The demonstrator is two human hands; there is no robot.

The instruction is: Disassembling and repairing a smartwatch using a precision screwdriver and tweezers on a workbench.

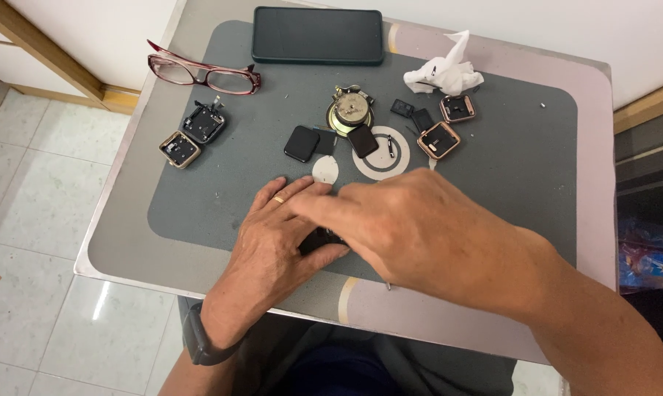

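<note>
Both hands, left [272,242] under right [412,227], grip a small dark part [318,239]

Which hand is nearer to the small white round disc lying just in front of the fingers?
Left. The left hand has its fingertips right at the white disc, just below it. The right hand lies lower and to the right of the disc, over the left hand's fingers.

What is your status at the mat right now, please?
Left hand and right hand together over small dark part, mostly hidden; grip unclear. White disc just beyond fingers. Watch cases, eyeglasses, phone lie apart.
</note>
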